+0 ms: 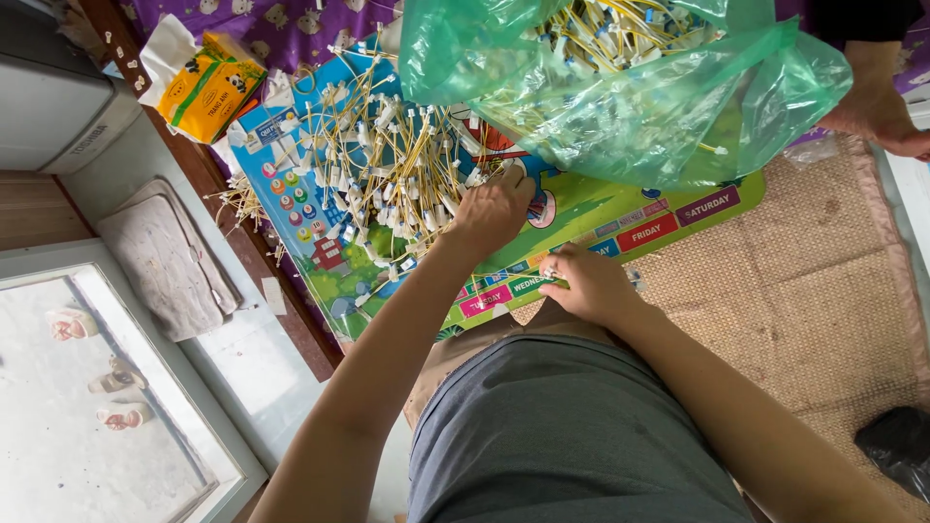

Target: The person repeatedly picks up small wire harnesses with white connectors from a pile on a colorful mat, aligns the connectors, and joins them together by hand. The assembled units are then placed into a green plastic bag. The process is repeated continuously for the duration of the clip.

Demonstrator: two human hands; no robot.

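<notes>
Our left grip (492, 208) is curled loosely, fingers down in the heap of wire pieces (383, 165); whether it has closed on any we cannot tell. Our right grip (586, 283) is pinched shut on 1 small white-tipped wire piece (549, 274), held just above the near edge of the colourful play board (620, 218). The heap lies on that board, toward its far left part: yellow wires with white connectors, too many and too tangled to count. 1 green plastic bag (620, 92) sits on the far side of the board and holds more of the same wires. 1 yellow tissue pack (205, 89) lies beyond the board's far left corner. 1 woven mat (814, 291) spreads to the board's right, and 1 black bag (896, 446) rests at the mat's near right corner.
</notes>
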